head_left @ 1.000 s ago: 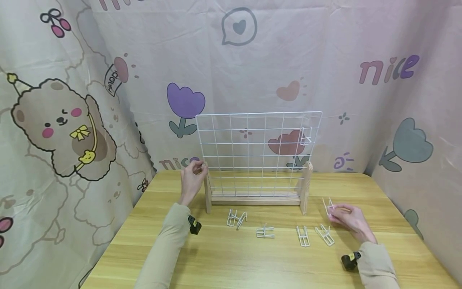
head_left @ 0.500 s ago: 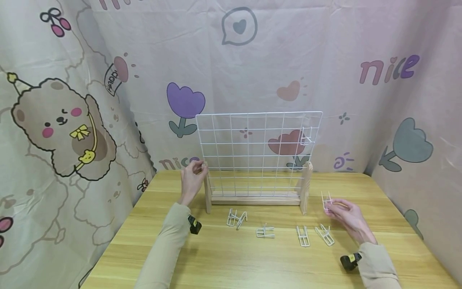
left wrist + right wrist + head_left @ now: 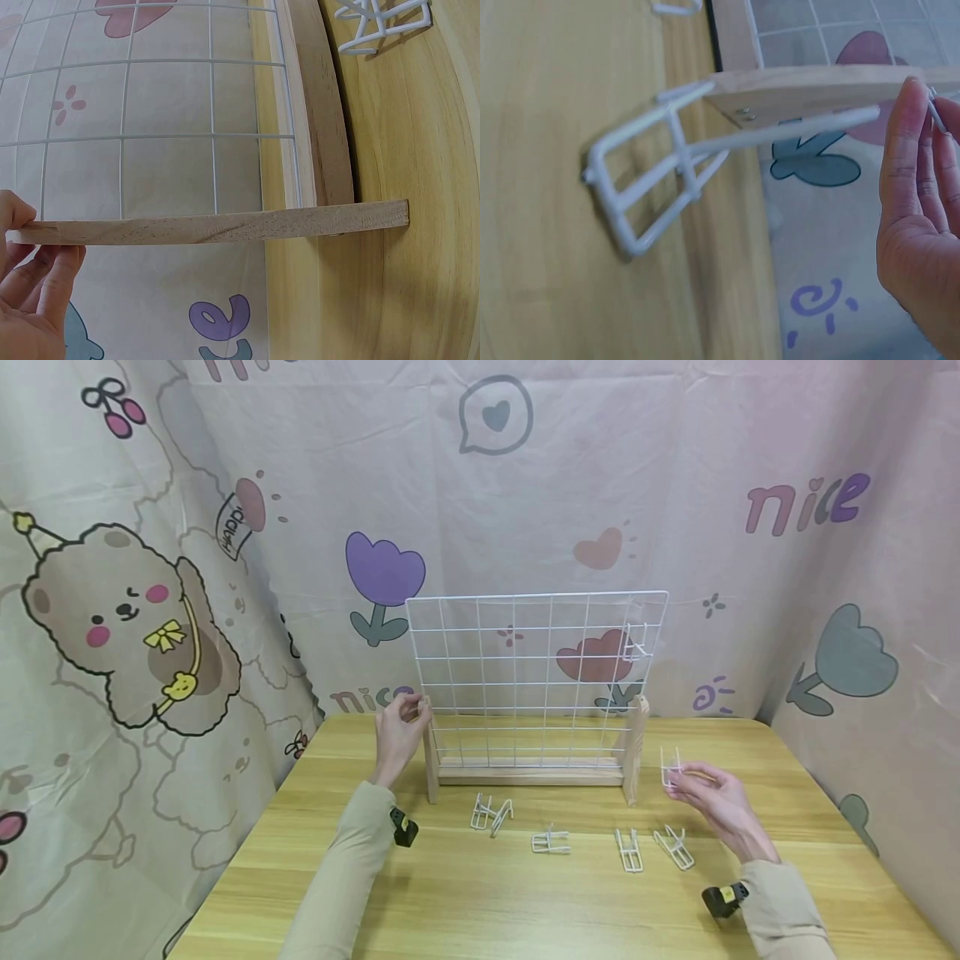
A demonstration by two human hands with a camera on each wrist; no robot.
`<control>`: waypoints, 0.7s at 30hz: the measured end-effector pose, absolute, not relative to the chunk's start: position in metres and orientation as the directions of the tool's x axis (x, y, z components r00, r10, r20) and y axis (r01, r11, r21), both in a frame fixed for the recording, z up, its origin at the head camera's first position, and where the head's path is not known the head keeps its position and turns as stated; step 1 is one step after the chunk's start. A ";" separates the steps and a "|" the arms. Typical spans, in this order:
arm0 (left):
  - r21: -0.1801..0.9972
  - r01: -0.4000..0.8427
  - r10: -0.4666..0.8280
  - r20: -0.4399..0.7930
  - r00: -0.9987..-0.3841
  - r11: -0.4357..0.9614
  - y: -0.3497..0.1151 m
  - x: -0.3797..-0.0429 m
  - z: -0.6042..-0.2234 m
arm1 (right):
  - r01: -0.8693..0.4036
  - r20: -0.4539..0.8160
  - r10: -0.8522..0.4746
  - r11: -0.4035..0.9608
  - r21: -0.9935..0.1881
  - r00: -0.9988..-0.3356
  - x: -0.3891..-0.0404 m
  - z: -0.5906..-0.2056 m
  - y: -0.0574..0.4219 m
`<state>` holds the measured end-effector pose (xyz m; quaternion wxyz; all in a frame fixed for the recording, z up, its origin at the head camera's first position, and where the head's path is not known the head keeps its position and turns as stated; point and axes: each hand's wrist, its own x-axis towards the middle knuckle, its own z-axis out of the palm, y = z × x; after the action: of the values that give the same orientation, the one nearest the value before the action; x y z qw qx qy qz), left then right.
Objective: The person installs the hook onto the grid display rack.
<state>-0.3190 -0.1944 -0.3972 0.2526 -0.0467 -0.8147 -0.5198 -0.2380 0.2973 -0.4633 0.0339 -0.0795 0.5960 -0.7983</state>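
In the head view, a wire hook (image 3: 670, 768) is pinched by the right hand (image 3: 716, 797) above the counter (image 3: 525, 902), toward its right edge; compared with the earlier frame, it has been raised and brought nearer to the grid (image 3: 514, 683). Hanging of hooks seems to be in hand; next, the hook should probably be aligned with the wires. In the left wrist view, the post (image 3: 225, 227) is gripped at its top by the left hand (image 3: 34, 307). In the right wrist view, the held hook is mostly hidden; a loose hook (image 3: 679, 154) is seen nearer.
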 end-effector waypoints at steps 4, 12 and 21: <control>0.826 0.335 -0.186 0.455 -0.871 0.453 -0.195 -0.319 -0.397 | -0.076 0.134 -0.166 -0.312 -0.947 -0.977 -0.239 -0.459 0.291; 0.814 0.350 -0.182 0.474 -0.861 0.463 -0.194 -0.319 -0.397 | -0.102 0.166 -0.168 -0.335 -0.937 -0.972 -0.241 -0.449 0.283; 0.816 0.359 -0.182 0.479 -0.859 0.454 -0.194 -0.321 -0.398 | -0.126 0.196 -0.167 -0.359 -0.925 -0.966 -0.240 -0.434 0.271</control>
<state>-0.3206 -0.1940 -0.3978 0.2598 -0.0545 -0.8120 -0.5197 -0.2403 0.2707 -0.4338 0.0128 -0.1295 0.5658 -0.8142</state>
